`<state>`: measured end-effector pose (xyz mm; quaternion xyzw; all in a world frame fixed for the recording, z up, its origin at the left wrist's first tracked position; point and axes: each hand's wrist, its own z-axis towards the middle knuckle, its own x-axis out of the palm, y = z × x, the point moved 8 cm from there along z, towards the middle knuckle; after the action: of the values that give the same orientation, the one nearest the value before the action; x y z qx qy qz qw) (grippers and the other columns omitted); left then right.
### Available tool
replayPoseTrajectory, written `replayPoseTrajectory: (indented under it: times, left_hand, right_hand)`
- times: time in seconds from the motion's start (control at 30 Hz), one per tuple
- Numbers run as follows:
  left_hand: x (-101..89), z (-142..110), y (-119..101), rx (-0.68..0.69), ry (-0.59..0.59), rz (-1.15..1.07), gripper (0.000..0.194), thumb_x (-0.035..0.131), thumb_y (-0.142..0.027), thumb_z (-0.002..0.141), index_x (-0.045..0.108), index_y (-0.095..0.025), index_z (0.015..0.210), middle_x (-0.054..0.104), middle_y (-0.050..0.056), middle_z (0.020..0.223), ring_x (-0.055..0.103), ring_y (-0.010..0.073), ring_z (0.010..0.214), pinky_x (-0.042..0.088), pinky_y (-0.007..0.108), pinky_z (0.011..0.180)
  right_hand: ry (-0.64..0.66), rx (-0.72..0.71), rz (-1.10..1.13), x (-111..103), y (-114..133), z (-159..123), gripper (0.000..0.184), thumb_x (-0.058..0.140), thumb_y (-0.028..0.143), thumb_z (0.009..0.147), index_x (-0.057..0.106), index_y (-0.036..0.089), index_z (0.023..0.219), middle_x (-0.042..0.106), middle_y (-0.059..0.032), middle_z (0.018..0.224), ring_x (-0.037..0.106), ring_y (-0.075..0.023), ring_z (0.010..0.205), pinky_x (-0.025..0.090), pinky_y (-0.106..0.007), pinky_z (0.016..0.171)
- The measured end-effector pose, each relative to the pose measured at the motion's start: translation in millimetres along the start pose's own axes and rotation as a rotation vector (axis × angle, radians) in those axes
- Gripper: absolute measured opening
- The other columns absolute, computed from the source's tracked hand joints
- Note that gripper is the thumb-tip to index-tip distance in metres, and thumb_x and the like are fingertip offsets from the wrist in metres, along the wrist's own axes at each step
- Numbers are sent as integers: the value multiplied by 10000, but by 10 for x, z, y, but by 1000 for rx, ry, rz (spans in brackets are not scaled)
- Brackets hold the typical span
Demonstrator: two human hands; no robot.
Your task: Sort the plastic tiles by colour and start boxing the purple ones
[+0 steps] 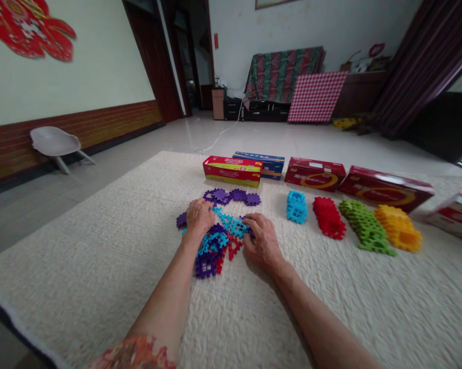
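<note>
A loose heap of notched plastic building pieces lies on the quilted mat, with purple pieces (206, 266), blue pieces (217, 239) and red pieces (234, 247) overlapping. My left hand (199, 218) reaches over the heap's far left side, its fingertips closed at a small blue piece. At the right edge my right hand (264, 240) has its fingers bent around a purple piece (250, 232), mostly hidden, beside a blue square piece (238, 228). Just beyond the heap, several purple pieces (238, 195) lie in a row.
To the right stand sorted rows: blue (296, 207), red (329, 218), green (365, 225) and yellow (398, 228). Behind them are a red-and-yellow box (233, 170), a blue box (273, 166) and dark red boxes (314, 174). A white chair (56, 142) stands left, off the mat.
</note>
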<state>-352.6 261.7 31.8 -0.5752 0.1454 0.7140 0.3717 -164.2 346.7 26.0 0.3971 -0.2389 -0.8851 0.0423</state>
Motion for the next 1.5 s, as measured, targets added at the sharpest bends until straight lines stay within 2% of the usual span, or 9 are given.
replayPoseTrajectory:
  times: [0.23, 0.43, 0.63, 0.7, 0.87, 1.0, 1.17, 1.33, 1.5]
  left_hand:
    - [137, -19, -45, -2, 73, 80, 250, 573, -250, 806, 735, -169, 978, 621, 156, 1166, 543, 314, 1136, 441, 416, 968]
    - [132, 14, -42, -7, 92, 54, 228, 512, -185, 831, 726, -182, 909, 634, 127, 1144, 571, 303, 1099, 462, 403, 927]
    - [-11, -20, -262, 122, 3, -77, 218, 510, -179, 840, 692, -175, 958, 647, 95, 1173, 574, 216, 1135, 427, 312, 1002]
    - [-33, -40, -357, 149, 10, -105, 226, 506, -177, 848, 687, -170, 984, 668, 91, 1139, 591, 206, 1111, 428, 296, 997]
    - [-38, -126, -530, 73, 59, -87, 259, 479, -207, 885, 676, -181, 1050, 711, 85, 1044, 644, 218, 1001, 460, 303, 922]
    - [7, -258, -790, 101, 85, -91, 270, 472, -212, 887, 678, -167, 1055, 707, 102, 1044, 642, 234, 1010, 463, 309, 910]
    - [75, -387, -1140, 110, 64, -170, 295, 494, -163, 848, 665, -155, 1088, 679, 114, 1089, 633, 228, 1031, 463, 304, 925]
    - [116, -437, -1595, 215, -3, -324, 294, 479, -110, 841, 670, -138, 1063, 678, 105, 1108, 618, 203, 1069, 445, 284, 975]
    - [362, -518, -2081, 341, 85, -446, 236, 513, -162, 847, 698, -160, 993, 710, 88, 991, 655, 193, 934, 488, 291, 897]
  right_hand:
    - [216, 43, -76, 107, 43, -33, 431, 528, 144, 772, 593, 226, 1190, 577, -90, 1336, 383, -337, 1309, 224, -618, 1048]
    - [210, 44, -111, 113, 41, -27, 291, 481, 179, 895, 624, 255, 1137, 600, -71, 1321, 398, -334, 1314, 206, -654, 1039]
    - [99, 22, -83, 89, 22, 41, 263, 425, 195, 946, 616, 238, 1123, 673, -77, 1182, 448, -298, 1273, 189, -614, 1066]
    - [53, 28, -53, 70, 13, 90, 253, 407, 211, 958, 622, 227, 1088, 691, -79, 1119, 492, -280, 1222, 219, -582, 1067]
    - [-61, 46, 100, -141, -54, 109, 265, 400, 235, 945, 638, 191, 1053, 700, -99, 1017, 624, -222, 978, 448, -384, 912]
    - [-133, 101, 99, -526, -279, -53, 283, 407, 271, 938, 655, 197, 1052, 712, -91, 957, 660, -208, 887, 492, -322, 814]
    - [-184, 266, -3, -990, -756, -315, 321, 422, 316, 916, 690, 168, 1013, 726, -95, 899, 668, -219, 793, 493, -322, 747]
    - [-132, 360, -21, -1055, -1046, -467, 336, 426, 321, 905, 713, 170, 994, 726, -65, 836, 645, -192, 697, 470, -290, 681]
    - [-216, 379, -17, -1069, -1150, -547, 322, 442, 312, 899, 715, 163, 981, 729, -69, 844, 643, -181, 709, 460, -272, 687]
